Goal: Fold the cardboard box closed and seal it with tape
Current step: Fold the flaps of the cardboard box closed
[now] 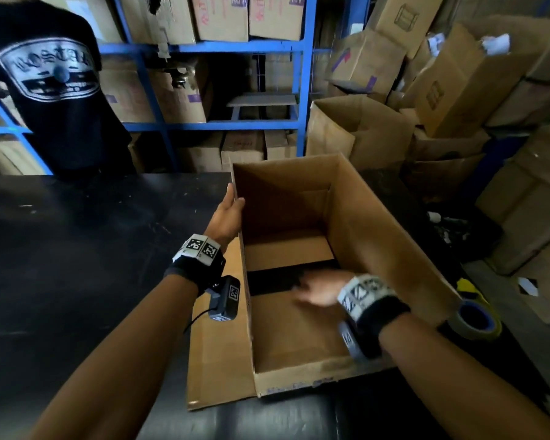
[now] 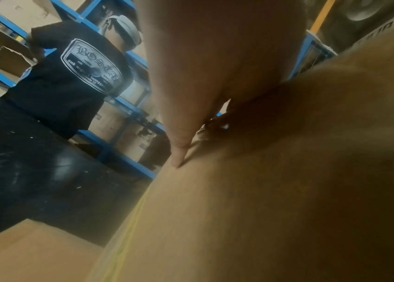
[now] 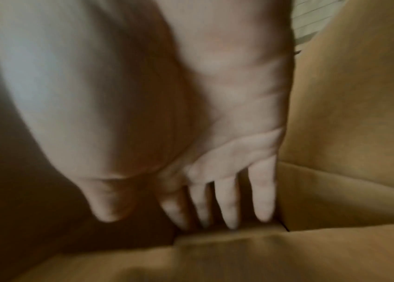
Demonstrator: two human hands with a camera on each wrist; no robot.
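While the left hand (image 1: 227, 214) steadies the brown corrugated cardboard box (image 1: 378, 236) by its left wall, grip pinching the rim with the thumb inside, the right hand (image 1: 318, 292) reaches down inside the box, grip spread flat over the inner flaps. The box stands open-topped on the black worktop (image 1: 77, 249). Flap-folding seems barely begun. The next move calls for closing the flaps, then fetching the blue-cored tape roll (image 1: 464, 330) just right of the box.

The box (image 1: 378, 233) at centre is rendered in plain brown, the table (image 1: 77, 249) beneath in black. The shelf frame (image 1: 204, 46) at top is painted blue. At upper left, a black shirt (image 1: 61, 128) is printed with a silver-white emblem. At lower right, the tape (image 1: 464, 330) is ringed blue inside. Black wristbands (image 1: 189, 273) are topped with black-and-white square-patterned markers (image 1: 200, 247).
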